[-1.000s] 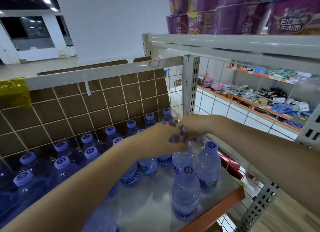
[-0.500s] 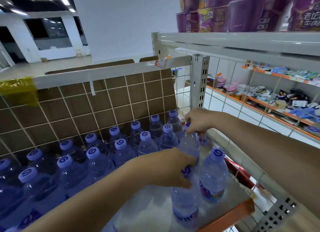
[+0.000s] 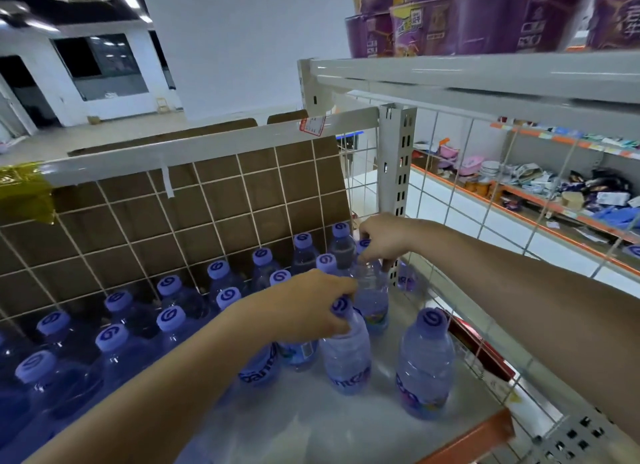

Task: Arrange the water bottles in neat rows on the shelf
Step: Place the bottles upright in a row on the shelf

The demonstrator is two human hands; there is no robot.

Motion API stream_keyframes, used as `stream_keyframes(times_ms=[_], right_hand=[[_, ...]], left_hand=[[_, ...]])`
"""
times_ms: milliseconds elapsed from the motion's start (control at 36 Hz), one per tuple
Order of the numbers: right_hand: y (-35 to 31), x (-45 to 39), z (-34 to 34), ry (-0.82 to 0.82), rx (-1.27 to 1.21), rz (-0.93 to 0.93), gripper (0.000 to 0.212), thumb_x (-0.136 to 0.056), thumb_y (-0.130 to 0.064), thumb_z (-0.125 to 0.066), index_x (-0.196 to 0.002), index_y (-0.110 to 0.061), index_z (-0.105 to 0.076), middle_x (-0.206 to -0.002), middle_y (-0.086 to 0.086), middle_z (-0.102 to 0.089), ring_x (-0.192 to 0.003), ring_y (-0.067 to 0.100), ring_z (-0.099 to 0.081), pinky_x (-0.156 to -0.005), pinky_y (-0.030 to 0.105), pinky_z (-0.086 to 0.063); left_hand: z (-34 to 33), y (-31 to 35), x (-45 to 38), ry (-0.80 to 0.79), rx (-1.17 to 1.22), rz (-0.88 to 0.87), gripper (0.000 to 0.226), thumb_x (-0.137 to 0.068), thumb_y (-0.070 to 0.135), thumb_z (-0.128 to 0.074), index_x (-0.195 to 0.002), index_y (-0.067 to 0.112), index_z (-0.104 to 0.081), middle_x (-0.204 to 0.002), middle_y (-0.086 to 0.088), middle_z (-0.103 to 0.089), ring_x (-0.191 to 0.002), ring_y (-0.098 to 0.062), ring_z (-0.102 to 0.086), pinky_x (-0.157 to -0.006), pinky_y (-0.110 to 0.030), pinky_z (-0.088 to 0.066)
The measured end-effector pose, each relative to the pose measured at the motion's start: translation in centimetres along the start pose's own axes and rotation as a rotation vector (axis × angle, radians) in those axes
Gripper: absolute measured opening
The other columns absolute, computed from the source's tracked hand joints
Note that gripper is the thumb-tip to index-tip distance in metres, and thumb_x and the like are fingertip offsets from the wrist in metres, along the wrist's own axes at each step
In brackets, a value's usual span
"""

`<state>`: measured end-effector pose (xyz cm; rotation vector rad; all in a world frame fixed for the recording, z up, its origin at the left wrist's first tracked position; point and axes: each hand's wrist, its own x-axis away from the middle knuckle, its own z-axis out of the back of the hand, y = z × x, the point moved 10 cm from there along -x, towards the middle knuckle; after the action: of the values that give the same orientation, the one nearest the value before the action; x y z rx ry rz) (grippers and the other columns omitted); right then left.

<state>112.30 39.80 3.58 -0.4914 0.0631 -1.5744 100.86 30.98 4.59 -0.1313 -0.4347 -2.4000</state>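
Clear water bottles with lilac caps stand on a grey shelf (image 3: 304,425). Several fill two rows (image 3: 166,311) along the wire back panel on the left. My left hand (image 3: 304,307) grips the neck of a front bottle (image 3: 346,356), whose cap shows by my fingers. My right hand (image 3: 382,238) holds the top of another bottle (image 3: 370,301) farther back, near the white upright post. One bottle (image 3: 426,363) stands alone at the front right, untouched.
A wire grid with brown cardboard (image 3: 214,214) backs the shelf. A white post (image 3: 396,158) and wire side panel (image 3: 485,325) close the right. The orange shelf edge (image 3: 474,439) runs in front. Purple tubs (image 3: 485,16) sit on the shelf above.
My left hand came back and down from the rear bottles onto a front bottle's neck. My right hand stayed at the rear bottle by the post. The camera view shifted slightly.
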Motion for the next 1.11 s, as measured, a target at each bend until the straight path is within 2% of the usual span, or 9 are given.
stream_keyframes(times_ms=[83, 278, 417, 583, 694, 750, 833, 1000, 1111], right_hand=[[-0.1, -0.1, -0.3, -0.006, -0.009, -0.003, 0.021, -0.089, -0.021, -0.068, -0.089, -0.008, -0.052, -0.099, 0.014, -0.059, -0.066, 0.023, -0.073, -0.052, 0.027, -0.054], [0.1, 0.0, -0.9, -0.035, -0.019, -0.034, 0.022, -0.093, -0.022, -0.062, -0.1, -0.003, -0.054, -0.097, 0.016, -0.063, -0.066, 0.022, -0.073, -0.056, 0.028, -0.055], [0.2, 0.0, -1.0, -0.044, -0.019, -0.039, 0.03, -0.093, -0.025, -0.062, -0.107, 0.001, -0.057, -0.1, 0.019, -0.068, -0.07, 0.024, -0.074, -0.061, 0.029, -0.057], [0.3, 0.5, -0.6, 0.003, -0.061, -0.023, 0.021, -0.092, -0.025, -0.063, -0.086, -0.009, -0.051, -0.076, 0.012, -0.066, -0.061, 0.021, -0.072, -0.05, 0.026, -0.051], [0.5, 1.5, -0.7, -0.023, -0.029, -0.042, 0.028, -0.09, -0.027, -0.067, -0.081, -0.015, -0.044, -0.08, 0.01, -0.066, -0.065, 0.02, -0.069, -0.052, 0.027, -0.054], [0.3, 2.5, -0.6, -0.039, 0.017, -0.044, 0.029, -0.088, -0.031, -0.07, -0.081, -0.013, -0.048, -0.08, 0.008, -0.065, -0.069, 0.022, -0.07, -0.053, 0.027, -0.054], [0.5, 4.1, -0.2, -0.063, 0.106, -0.065, 0.03, -0.086, -0.036, -0.07, -0.076, -0.011, -0.056, -0.072, 0.005, -0.064, -0.073, 0.024, -0.07, -0.061, 0.029, -0.055], [1.9, 7.7, -3.0, -0.334, 0.125, -0.201, 0.048, -0.076, -0.056, -0.073, -0.085, -0.009, -0.064, -0.084, 0.007, -0.07, -0.073, 0.022, -0.071, -0.068, 0.029, -0.056], [2.4, 9.3, -3.7, -0.354, 0.162, -0.26, 0.062, -0.067, -0.057, -0.08, -0.1, -0.006, -0.065, -0.101, 0.014, -0.069, -0.071, 0.026, -0.073, -0.071, 0.033, -0.059]], left_hand=[[-0.4, -0.7, -0.2, -0.017, 0.0, 0.008, 0.014, -0.088, 0.028, -0.058, -0.097, 0.025, -0.049, -0.093, 0.005, -0.054, -0.084, -0.018, -0.052, -0.074, -0.034, -0.047], [-0.6, -2.0, -0.6, -0.01, 0.02, 0.053, 0.02, -0.088, 0.026, -0.057, -0.107, 0.026, -0.051, -0.096, 0.003, -0.052, -0.087, -0.018, -0.051, -0.074, -0.029, -0.041], [-0.5, -2.1, -0.8, -0.016, 0.023, 0.062, 0.023, -0.089, 0.025, -0.055, -0.111, 0.024, -0.052, -0.105, -0.002, -0.055, -0.091, -0.021, -0.052, -0.076, -0.032, -0.045], [-0.5, -2.0, -1.3, 0.048, 0.004, 0.074, 0.025, -0.094, 0.029, -0.052, -0.116, 0.017, -0.051, -0.087, 0.001, -0.052, -0.07, -0.015, -0.048, -0.061, -0.027, -0.038], [-0.8, -1.6, -1.8, 0.095, -0.025, 0.088, 0.029, -0.093, 0.036, -0.053, -0.109, 0.012, -0.05, -0.08, 0.002, -0.048, -0.076, -0.02, -0.05, -0.06, -0.028, -0.039], [-0.8, -1.5, -2.0, 0.115, -0.039, 0.093, 0.027, -0.092, 0.037, -0.053, -0.103, 0.013, -0.049, -0.076, 0.005, -0.044, -0.075, -0.02, -0.049, -0.057, -0.028, -0.036], [-0.9, -1.5, -2.2, 0.123, -0.043, 0.113, 0.023, -0.092, 0.037, -0.052, -0.096, 0.016, -0.043, -0.082, 0.001, -0.046, -0.079, -0.024, -0.052, -0.064, -0.031, -0.038], [-1.0, -0.9, -2.1, 0.134, -0.045, 0.107, 0.022, -0.094, 0.034, -0.051, -0.097, 0.017, -0.037, -0.09, -0.003, -0.045, -0.083, -0.026, -0.048, -0.068, -0.031, -0.035], [-1.0, -0.8, -1.7, 0.15, -0.029, 0.093, 0.035, -0.095, 0.034, -0.052, -0.118, 0.009, -0.044, -0.102, -0.01, -0.054, -0.083, -0.021, -0.045, -0.069, -0.031, -0.034]])
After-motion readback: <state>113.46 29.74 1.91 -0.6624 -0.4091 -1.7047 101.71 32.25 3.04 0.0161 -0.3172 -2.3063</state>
